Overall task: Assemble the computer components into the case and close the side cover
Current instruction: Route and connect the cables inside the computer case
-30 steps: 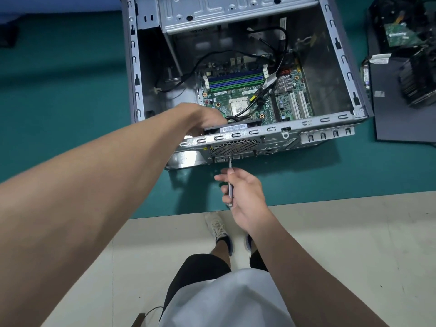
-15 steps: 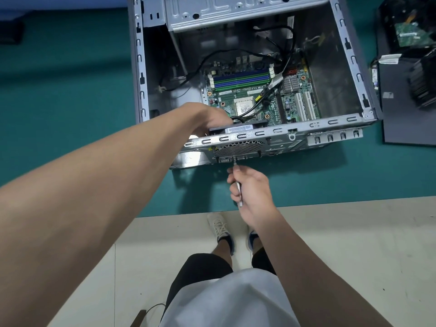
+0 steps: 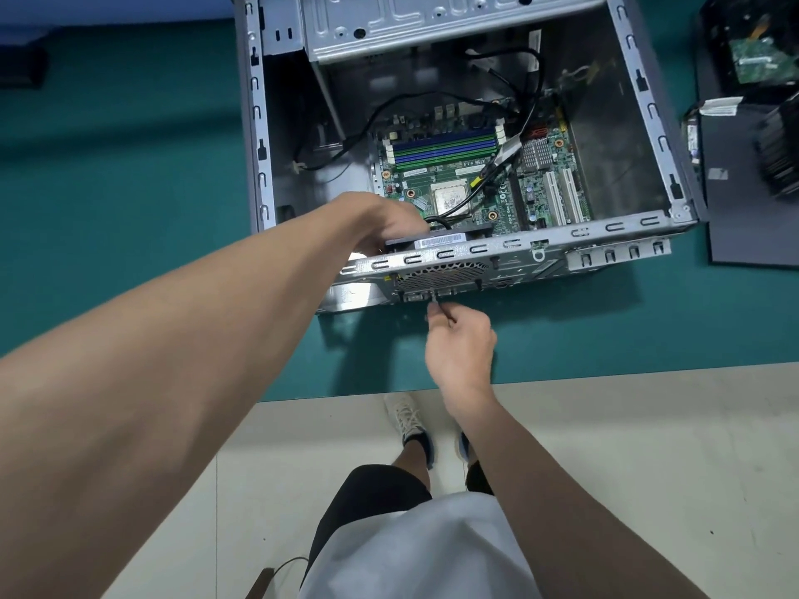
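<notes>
Fan mounting: your left hand grips fan inside case, right hand grips screwdriver at case rear. Next: seat tip, torque down.

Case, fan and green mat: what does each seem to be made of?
Case: bare grey sheet metal, likely steel; it has a dull sheen, punched slots and folded edges.
Fan: probably black plastic; it looks matte, with a white label stuck on it.
Mat: teal, matte and smooth; it may be rubber or vinyl, I cannot tell which.
</notes>
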Motion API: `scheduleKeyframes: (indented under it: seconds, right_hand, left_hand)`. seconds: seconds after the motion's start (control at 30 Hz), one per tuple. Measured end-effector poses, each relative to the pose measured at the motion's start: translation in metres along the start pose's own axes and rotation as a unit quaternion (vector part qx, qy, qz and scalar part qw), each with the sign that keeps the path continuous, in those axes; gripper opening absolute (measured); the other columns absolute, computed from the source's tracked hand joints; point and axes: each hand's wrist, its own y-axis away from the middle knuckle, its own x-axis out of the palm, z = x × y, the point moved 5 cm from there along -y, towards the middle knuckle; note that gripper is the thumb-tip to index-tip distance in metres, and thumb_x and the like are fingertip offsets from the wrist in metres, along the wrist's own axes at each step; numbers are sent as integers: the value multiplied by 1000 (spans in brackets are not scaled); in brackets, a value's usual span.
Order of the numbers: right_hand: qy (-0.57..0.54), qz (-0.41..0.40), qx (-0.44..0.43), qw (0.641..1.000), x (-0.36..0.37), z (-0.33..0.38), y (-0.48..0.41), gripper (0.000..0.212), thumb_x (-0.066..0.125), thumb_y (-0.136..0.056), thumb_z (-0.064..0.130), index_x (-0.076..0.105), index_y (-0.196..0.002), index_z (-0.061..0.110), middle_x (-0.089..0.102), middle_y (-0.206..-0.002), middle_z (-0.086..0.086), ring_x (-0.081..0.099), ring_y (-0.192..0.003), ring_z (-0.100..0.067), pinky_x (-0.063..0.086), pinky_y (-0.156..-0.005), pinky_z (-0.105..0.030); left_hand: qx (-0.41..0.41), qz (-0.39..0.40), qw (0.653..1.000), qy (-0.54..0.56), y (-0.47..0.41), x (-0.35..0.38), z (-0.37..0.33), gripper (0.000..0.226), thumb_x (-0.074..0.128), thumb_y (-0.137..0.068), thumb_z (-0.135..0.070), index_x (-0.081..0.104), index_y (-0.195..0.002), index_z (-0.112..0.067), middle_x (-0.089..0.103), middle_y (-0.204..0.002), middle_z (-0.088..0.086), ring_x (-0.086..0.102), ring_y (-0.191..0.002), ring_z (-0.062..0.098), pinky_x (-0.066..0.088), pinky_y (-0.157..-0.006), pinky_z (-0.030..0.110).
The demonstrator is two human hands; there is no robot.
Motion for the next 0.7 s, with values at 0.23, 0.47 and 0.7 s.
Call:
scheduleKeyframes:
  seconds: [0.23,0.47,0.7]
  right_hand:
    - [-288,118,135,941,7,-9,-2,25,49,-98,9,58,-76,4,38,-57,-2,21,-38,-7,16,-35,-20]
    - [-478,225,226,819,19,-13,1,28,35,-100,4,54,-80,2,41,-54,-1,20,-33,-5,12,-31,-16]
    - [-378,148,145,902,9,-16,-6,15,52,-96,4,58,-82,2,57,-60,-6,33,-40,-8,19,-32,-18]
  left_hand:
    - [-10,19,999,29,1,2,-1,15,53,-93,-3,59,-80,1,63,-47,4,60,-37,14,46,-36,20]
    - [-3,1,1000,17,-2,1,0,17,50,-93,-4,57,-78,-3,59,-69,6,59,-42,13,45,-38,18]
    - [5,15,999,33,-6,2,2,16,45,-94,-1,56,-82,-1,59,-76,10,59,-38,10,47,-39,20]
